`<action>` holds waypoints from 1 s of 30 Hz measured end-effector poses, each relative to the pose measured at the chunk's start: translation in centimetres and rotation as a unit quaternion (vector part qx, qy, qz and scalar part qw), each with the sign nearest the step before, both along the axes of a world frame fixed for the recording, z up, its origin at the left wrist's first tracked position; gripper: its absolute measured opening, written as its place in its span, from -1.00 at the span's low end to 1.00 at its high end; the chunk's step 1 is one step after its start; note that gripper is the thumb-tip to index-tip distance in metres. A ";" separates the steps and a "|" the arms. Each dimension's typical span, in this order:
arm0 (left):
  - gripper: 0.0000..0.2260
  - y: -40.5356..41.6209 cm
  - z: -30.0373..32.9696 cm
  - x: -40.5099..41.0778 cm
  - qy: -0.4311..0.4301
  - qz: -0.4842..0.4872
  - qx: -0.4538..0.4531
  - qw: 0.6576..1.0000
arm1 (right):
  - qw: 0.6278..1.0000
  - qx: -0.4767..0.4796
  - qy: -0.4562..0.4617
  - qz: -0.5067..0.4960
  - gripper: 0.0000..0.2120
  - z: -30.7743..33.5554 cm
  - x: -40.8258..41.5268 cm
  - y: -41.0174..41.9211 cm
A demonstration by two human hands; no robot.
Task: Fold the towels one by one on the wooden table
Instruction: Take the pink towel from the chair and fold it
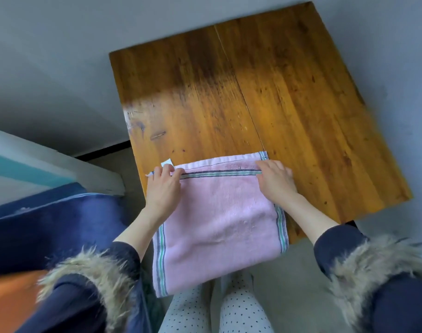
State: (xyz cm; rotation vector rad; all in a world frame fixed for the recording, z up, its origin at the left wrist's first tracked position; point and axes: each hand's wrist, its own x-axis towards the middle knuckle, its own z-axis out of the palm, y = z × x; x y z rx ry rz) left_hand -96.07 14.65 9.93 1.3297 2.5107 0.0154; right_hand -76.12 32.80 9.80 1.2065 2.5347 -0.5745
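A pink towel (217,219) with green and dark blue stripes along its edges lies folded over on the near edge of the wooden table (265,97). Its lower part hangs past the table edge over my legs. My left hand (163,188) pinches the folded upper edge at the towel's far left corner, next to a small white label. On the far right part of the same edge, my right hand (276,180) rests with its fingers curled on the striped hem.
A dark blue fabric-covered surface (51,227) lies to my left, beside a white and teal ledge (36,162). Grey floor surrounds the table. My spotted trousers (217,311) show below the towel.
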 end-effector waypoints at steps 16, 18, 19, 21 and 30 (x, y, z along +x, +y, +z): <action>-0.93 -2.8 2.9 -2.4 -0.273 0.138 0.102 0.947 | 0.986 -0.128 0.047 -0.101 -0.87 2.5 2.1 1.9; -0.88 -3.7 5.1 -3.2 -0.373 0.153 0.098 0.910 | 0.946 -0.254 0.123 -0.160 -0.88 4.8 3.0 2.3; -0.89 -4.1 6.2 -3.7 -0.424 0.163 0.104 0.885 | 0.925 -0.304 0.148 -0.175 -0.88 5.9 3.5 2.5; -0.95 -4.6 7.6 -4.6 -0.484 0.185 0.124 0.846 | 0.895 -0.368 0.176 -0.183 -0.88 7.6 4.1 3.1; -0.88 -0.6 1.1 -6.2 -0.212 0.158 0.070 0.962 | 0.969 -0.183 0.100 -0.132 -0.92 2.0 -1.1 5.7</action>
